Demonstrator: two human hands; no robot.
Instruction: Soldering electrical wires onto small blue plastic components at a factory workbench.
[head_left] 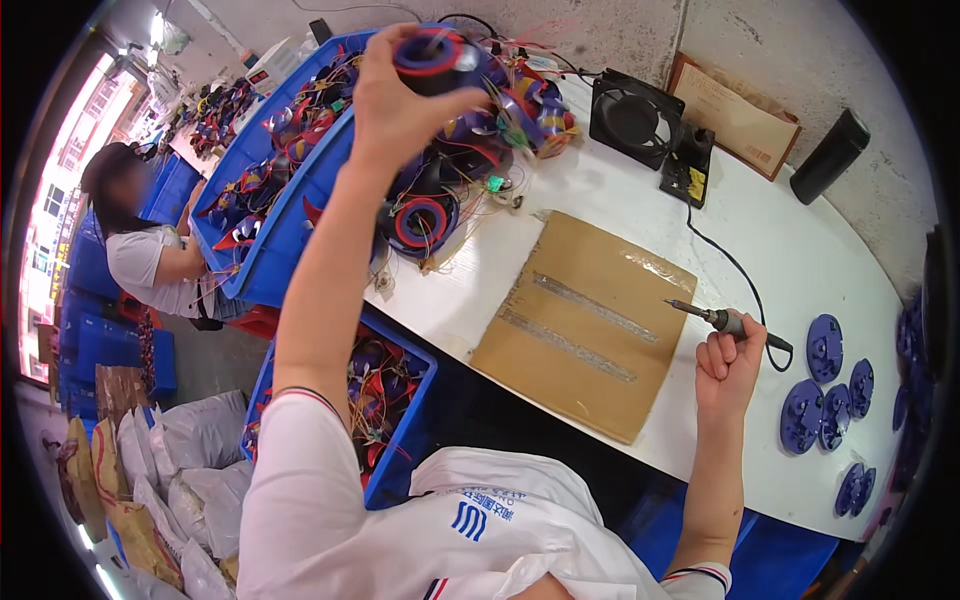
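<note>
Round purple-red part: upper L-centre of frame, betw. fingers & thumb of L hand. Blurred; can't tell if gripped or just touched. Looks like light, stiff plastic, prob. smooth & a bit slippery; best held by outer rim.

Soldering iron: right of centre, in R hand, fist closed on handle, tip pointing left. Prob. light & rigid; hold by grip only, tip maybe hot; watch drag from black cable. Hands well apart.

Just below L hand: pile of wired parts, likely fragile, easy to snag. Mid-frame: brown cardboard on white table. Upper left: blue bin, full of similar stuff. Upper right: black fan. Far right: purple round covers. Far left: co-worker, white top.
</note>
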